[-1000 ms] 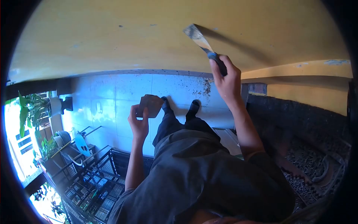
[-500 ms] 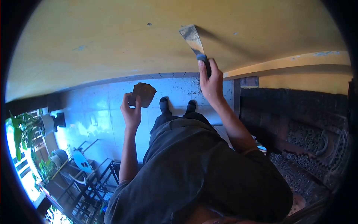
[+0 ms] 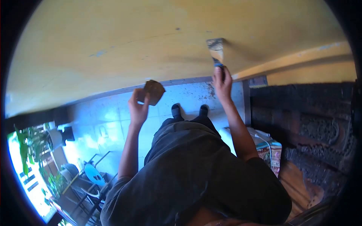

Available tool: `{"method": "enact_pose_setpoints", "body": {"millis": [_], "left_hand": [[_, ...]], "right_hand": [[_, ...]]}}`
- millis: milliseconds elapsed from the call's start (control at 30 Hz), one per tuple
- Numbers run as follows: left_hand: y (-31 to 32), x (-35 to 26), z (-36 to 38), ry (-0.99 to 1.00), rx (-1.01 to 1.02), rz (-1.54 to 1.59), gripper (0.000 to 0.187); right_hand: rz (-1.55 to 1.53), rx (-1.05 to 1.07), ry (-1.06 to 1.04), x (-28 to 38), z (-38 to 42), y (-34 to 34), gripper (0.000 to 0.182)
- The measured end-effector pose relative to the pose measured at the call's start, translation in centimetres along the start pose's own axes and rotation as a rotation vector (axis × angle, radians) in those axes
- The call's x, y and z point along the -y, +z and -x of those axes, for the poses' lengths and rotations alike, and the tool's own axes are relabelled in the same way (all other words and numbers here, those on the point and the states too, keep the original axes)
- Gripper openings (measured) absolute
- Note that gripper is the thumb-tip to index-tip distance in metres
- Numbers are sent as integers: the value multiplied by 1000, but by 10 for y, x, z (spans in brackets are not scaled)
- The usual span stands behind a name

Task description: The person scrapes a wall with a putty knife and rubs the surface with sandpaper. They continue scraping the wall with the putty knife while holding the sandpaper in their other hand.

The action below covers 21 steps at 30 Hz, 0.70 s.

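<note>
My right hand (image 3: 222,83) grips the dark handle of a putty knife (image 3: 216,51). Its metal blade, smeared with pale residue, points up at the yellow wall (image 3: 124,41), and the blade's edge overlaps the wall beside its own shadow. Lower and to the left, my left hand (image 3: 138,106) pinches a squarish brown piece of sandpaper (image 3: 154,92) between thumb and fingers. Chips and thin scratches mark the wall around the blade.
Crumbs of debris (image 3: 209,90) lie on the pale tiled floor (image 3: 113,128) by the wall's foot. Dark carved wood furniture (image 3: 316,128) stands at right, near a patterned bag-like item (image 3: 274,154). Metal-framed chairs (image 3: 88,188) and plants (image 3: 28,147) are at left.
The view has shifted, so most things appear farther right. The putty knife sits slightly lower on the wall, its blade more upright. My left hand still holds the sandpaper, now tilted differently.
</note>
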<state>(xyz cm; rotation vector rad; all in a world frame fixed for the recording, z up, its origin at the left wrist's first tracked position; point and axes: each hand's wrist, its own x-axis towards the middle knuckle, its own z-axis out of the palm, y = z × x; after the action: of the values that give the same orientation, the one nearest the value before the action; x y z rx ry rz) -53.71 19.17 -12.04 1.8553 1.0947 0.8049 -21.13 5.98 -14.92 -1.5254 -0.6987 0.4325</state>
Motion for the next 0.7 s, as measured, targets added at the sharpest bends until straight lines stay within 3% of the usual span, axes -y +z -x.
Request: {"method": "enact_pose_setpoints", "body": {"millis": [100,167,200,300,467,700], "left_hand": [[-6,3,1,-18,-14,13,20],[-12,1,4,-31,-23,16,20],[-10,-1,7,-44,-30,28,20],[-15,7,14,-68,-80,50,19],[-34,28,29,-146,-156,75,18],[-55,42,48,-206,-280,108,18]], "right_hand": [[68,37,-13,14,-1,-4,22],[360,158,-219,43,0,-6,18],[320,215,-156,60,3,-8,17],[332,246,-233,93,14,10,15],[366,455,-169,125,9,47,27],[463,541,-285,167,4,130,31]]}}
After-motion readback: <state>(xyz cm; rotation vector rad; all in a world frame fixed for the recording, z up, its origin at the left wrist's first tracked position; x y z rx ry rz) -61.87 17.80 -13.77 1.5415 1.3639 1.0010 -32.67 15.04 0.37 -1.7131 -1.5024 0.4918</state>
